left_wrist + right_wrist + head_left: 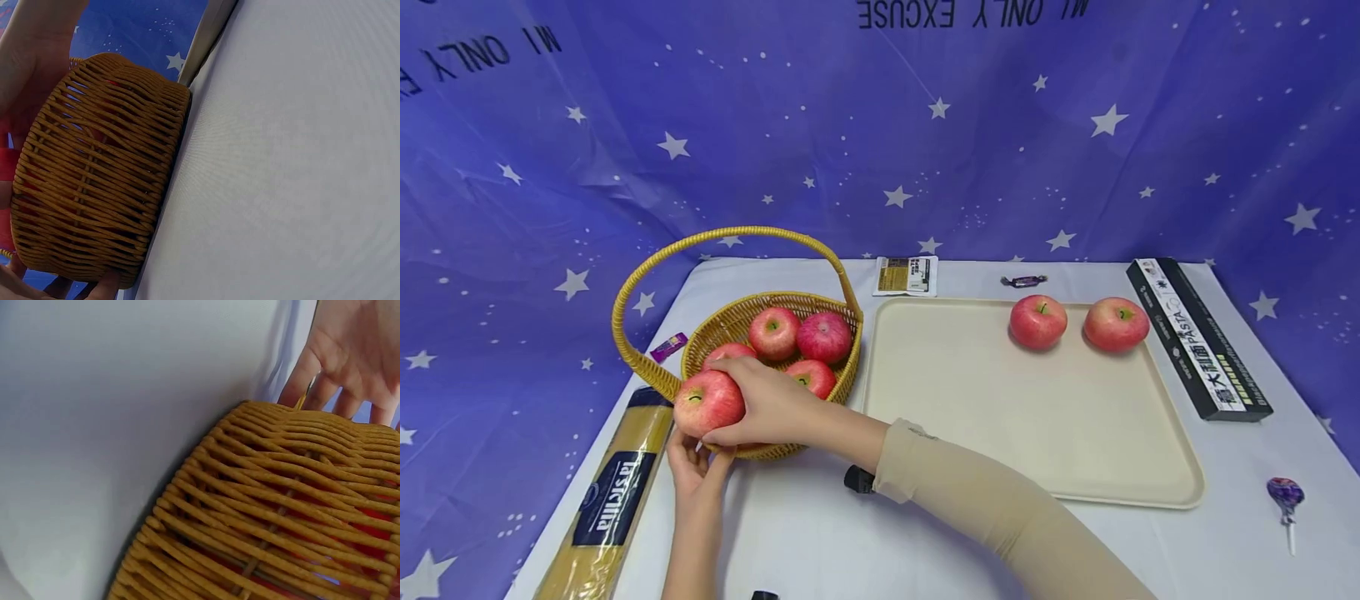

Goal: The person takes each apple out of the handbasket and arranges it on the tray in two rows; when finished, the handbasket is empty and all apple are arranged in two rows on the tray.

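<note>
In the head view my right hand grips a red apple over the near-left rim of a yellow wicker basket. Just below that apple, my left hand holds the near-left end of the basket, its fingers partly hidden. Several more apples lie inside, among them a darker red apple. The left wrist view shows the woven basket wall close up, with fingertips against its lower edge. In the right wrist view, my left hand reaches behind the basket wall.
A beige tray bears two apples near its far edge. Right of it lie a black pasta box and a lollipop. A pasta bag lies left, a flat packet and wrapped candy at the back.
</note>
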The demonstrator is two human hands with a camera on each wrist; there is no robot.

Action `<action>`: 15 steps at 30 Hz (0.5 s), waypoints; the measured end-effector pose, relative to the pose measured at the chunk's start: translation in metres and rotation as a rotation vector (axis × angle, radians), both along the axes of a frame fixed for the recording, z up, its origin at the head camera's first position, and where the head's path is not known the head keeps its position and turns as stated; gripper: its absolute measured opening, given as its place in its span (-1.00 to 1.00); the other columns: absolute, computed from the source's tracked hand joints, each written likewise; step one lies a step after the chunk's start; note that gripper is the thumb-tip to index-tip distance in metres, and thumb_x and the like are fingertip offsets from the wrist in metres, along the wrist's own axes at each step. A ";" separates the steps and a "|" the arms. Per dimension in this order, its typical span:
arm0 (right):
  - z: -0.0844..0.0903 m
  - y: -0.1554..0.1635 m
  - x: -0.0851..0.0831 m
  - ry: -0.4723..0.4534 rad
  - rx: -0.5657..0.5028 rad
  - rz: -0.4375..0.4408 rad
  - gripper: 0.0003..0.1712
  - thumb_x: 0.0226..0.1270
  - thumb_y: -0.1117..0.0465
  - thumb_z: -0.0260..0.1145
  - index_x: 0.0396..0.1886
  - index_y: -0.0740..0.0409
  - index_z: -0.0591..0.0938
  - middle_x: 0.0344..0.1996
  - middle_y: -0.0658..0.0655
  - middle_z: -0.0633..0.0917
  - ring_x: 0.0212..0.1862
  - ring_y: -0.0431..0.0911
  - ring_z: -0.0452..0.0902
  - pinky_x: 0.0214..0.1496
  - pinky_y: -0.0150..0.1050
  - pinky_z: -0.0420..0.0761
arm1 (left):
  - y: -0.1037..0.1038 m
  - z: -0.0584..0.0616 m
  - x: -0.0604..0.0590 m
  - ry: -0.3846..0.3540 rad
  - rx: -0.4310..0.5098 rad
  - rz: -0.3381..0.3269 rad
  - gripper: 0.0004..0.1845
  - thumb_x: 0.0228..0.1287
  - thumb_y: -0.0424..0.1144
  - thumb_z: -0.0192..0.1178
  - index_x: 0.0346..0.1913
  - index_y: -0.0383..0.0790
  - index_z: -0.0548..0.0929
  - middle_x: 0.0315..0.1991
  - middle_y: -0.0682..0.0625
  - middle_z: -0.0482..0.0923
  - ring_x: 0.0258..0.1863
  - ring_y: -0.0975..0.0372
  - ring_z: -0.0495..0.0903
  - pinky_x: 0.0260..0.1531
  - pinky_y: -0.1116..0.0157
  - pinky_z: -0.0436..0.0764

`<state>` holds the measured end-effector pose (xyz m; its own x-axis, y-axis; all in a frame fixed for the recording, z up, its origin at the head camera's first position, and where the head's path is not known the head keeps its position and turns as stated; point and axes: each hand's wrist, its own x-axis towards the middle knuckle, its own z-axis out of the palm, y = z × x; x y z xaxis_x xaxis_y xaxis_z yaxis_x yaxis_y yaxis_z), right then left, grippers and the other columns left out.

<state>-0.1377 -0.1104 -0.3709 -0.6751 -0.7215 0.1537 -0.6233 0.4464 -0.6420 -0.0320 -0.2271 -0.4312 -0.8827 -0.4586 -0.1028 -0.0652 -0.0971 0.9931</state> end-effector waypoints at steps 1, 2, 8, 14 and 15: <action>0.000 0.002 0.000 -0.009 -0.021 -0.008 -0.05 0.01 -0.25 0.44 0.38 -0.08 0.31 0.22 -0.13 0.44 0.09 -0.35 0.40 0.07 -0.43 0.49 | 0.000 0.000 0.000 0.000 -0.001 -0.003 -0.27 0.37 -0.42 0.07 0.44 0.00 -0.06 0.38 -0.04 -0.07 0.39 0.14 -0.01 0.25 0.45 0.27; 0.001 0.006 0.000 -0.017 -0.038 -0.016 -0.04 0.00 -0.23 0.46 0.38 -0.08 0.31 0.21 -0.13 0.44 0.10 -0.34 0.40 0.07 -0.42 0.49 | 0.000 0.000 0.000 -0.004 -0.004 -0.007 -0.27 0.37 -0.42 0.07 0.44 0.00 -0.05 0.39 -0.04 -0.08 0.41 0.14 -0.04 0.27 0.44 0.26; 0.017 0.049 -0.009 -0.031 -0.168 -0.076 -0.03 -0.06 -0.15 0.53 0.36 -0.03 0.34 0.16 -0.04 0.50 0.10 -0.23 0.45 0.07 -0.30 0.55 | 0.001 0.001 0.000 0.004 -0.021 -0.011 -0.26 0.38 -0.41 0.07 0.47 -0.04 -0.06 0.47 -0.10 -0.14 0.43 0.11 -0.05 0.33 0.37 0.20; 0.032 0.116 -0.030 -0.135 -0.347 -0.198 -0.08 -0.07 0.04 0.58 0.31 0.07 0.37 0.08 0.02 0.55 0.00 -0.16 0.52 -0.04 -0.31 0.60 | 0.000 0.001 0.001 0.022 -0.014 -0.004 -0.26 0.38 -0.43 0.07 0.47 -0.04 -0.04 0.47 -0.13 -0.12 0.43 0.08 -0.03 0.32 0.39 0.21; 0.032 0.128 -0.035 -0.137 -0.356 -0.227 -0.09 -0.07 0.07 0.59 0.30 0.09 0.37 0.06 0.03 0.56 -0.01 -0.14 0.53 -0.06 -0.29 0.61 | -0.001 0.001 0.001 0.023 -0.011 -0.004 -0.26 0.38 -0.42 0.07 0.47 -0.03 -0.05 0.48 -0.14 -0.14 0.43 0.08 -0.05 0.32 0.39 0.20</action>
